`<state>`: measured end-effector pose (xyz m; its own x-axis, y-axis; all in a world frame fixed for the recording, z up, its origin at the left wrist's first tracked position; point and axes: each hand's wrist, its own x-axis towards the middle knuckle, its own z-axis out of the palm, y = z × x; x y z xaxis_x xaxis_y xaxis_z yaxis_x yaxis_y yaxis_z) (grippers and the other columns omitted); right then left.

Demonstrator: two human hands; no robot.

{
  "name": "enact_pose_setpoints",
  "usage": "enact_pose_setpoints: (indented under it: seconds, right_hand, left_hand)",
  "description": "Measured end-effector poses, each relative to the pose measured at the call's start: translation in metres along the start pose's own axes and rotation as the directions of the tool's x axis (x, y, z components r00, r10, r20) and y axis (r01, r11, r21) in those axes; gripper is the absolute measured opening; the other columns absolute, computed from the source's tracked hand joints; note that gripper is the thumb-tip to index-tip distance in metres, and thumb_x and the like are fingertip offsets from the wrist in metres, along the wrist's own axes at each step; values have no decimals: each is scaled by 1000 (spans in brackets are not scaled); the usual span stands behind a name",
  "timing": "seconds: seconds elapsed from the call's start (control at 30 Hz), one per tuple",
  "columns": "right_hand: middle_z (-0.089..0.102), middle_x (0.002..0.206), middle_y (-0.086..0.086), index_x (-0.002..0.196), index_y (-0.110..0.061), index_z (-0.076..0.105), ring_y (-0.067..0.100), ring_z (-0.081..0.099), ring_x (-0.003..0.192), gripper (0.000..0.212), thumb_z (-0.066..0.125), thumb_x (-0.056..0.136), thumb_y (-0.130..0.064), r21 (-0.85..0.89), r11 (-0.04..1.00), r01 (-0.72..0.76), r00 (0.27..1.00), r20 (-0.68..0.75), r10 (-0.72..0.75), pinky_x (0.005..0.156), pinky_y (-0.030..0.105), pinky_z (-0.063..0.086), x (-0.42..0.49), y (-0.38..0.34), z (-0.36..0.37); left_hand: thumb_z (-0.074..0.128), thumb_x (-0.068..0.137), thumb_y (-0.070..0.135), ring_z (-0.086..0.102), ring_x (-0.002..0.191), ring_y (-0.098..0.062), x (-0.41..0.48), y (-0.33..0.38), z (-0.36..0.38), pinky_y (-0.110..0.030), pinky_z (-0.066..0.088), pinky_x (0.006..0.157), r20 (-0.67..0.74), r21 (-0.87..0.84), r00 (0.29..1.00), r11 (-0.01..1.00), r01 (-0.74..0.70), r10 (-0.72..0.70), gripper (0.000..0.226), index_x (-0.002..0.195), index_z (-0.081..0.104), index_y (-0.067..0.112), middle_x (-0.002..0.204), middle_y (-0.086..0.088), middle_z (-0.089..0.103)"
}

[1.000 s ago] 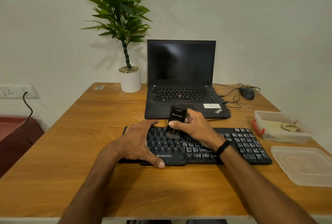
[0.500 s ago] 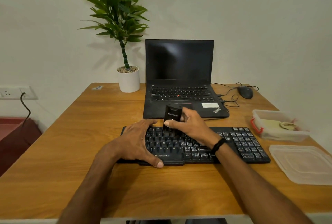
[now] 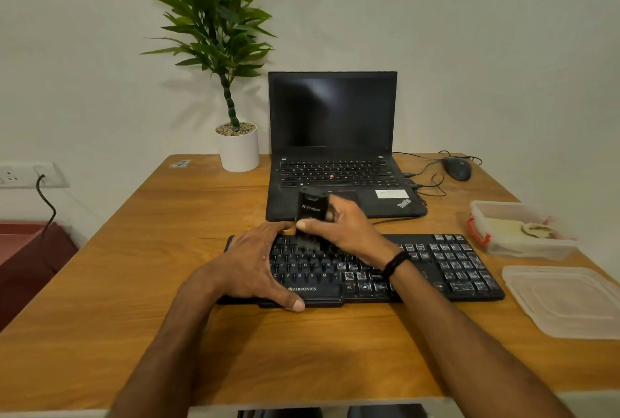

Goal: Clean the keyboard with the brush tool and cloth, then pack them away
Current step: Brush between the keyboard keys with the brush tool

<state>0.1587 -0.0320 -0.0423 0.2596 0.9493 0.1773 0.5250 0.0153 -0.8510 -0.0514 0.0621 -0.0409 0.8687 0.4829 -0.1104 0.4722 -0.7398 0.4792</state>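
A black keyboard [image 3: 446, 266] lies across the middle of the wooden table. My right hand [image 3: 349, 233] grips a black brush tool [image 3: 312, 208] upright, its bristles down on the keys of the upper left rows. My left hand [image 3: 255, 266] lies flat over the keyboard's left end, thumb at the front edge, holding it still. A yellowish cloth [image 3: 513, 228] sits inside a clear plastic box [image 3: 523, 248] with a red latch at the right.
The box's clear lid [image 3: 567, 300] lies at the right front. Behind the keyboard stands an open black laptop [image 3: 335, 135], with a mouse [image 3: 457, 168] and cables to its right. A potted plant [image 3: 238, 145] stands at the back left of the table [image 3: 134, 266].
The brush tool in my right hand has shifted a little left along the upper key rows. My left hand has stayed on the keyboard's left end.
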Motion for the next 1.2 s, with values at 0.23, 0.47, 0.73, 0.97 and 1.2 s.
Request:
enact_pose_setpoints:
  seconds: [0.23, 0.47, 0.73, 0.97, 1.2]
  right_hand:
    - [66, 111, -11, 114, -37, 56, 6, 64, 104, 36, 75, 84, -37, 204, 979, 11, 916, -394, 72, 93, 36, 57, 2, 3, -18]
    - [63, 108, -10, 105, -39, 52, 10, 62, 105, 33, 76, 83, -33, 228, 974, -1, 903, -418, 99, 92, 39, 56, -7, 0, -29]
    - [66, 105, -17, 118, -27, 61, -1, 62, 95, 43, 80, 80, -33, -101, 995, 10, 993, -115, -21, 82, 17, 52, -18, 0, -24]
    - [70, 96, -10, 113, -23, 62, 5, 68, 91, 41, 79, 80, -40, -67, 996, -60, 988, -145, 50, 72, 14, 54, -25, 0, -35]
    - [67, 98, -18, 112, -30, 63, -7, 63, 90, 35, 78, 82, -39, -146, 989, 29, 982, -181, -56, 72, 10, 50, -42, -6, -29]
  left_hand:
    - [84, 48, 81, 24, 146, -17, 0, 0, 1, -46, 17, 124, -6, 15, 1000, 1000, 3, -3, 138, 159, 13, 39, 162, 10, 23]
    - [85, 56, 75, 21, 148, -18, 0, 8, 0, -45, 18, 124, 3, 59, 1000, 998, -11, 11, 131, 159, 13, 38, 163, 9, 20]
    - [81, 52, 82, 16, 151, -23, 12, 19, 0, -48, 16, 124, 83, 136, 995, 990, 47, -58, 140, 162, 8, 34, 167, 5, 15]
    - [83, 48, 83, 15, 154, -26, 35, 33, -7, -51, 17, 126, 221, 236, 969, 970, 58, -111, 150, 163, 4, 28, 168, 2, 13]
    - [86, 49, 78, 23, 147, -25, 42, 30, -6, -53, 25, 123, 246, 212, 967, 977, 18, -71, 141, 161, 9, 38, 160, 5, 23]
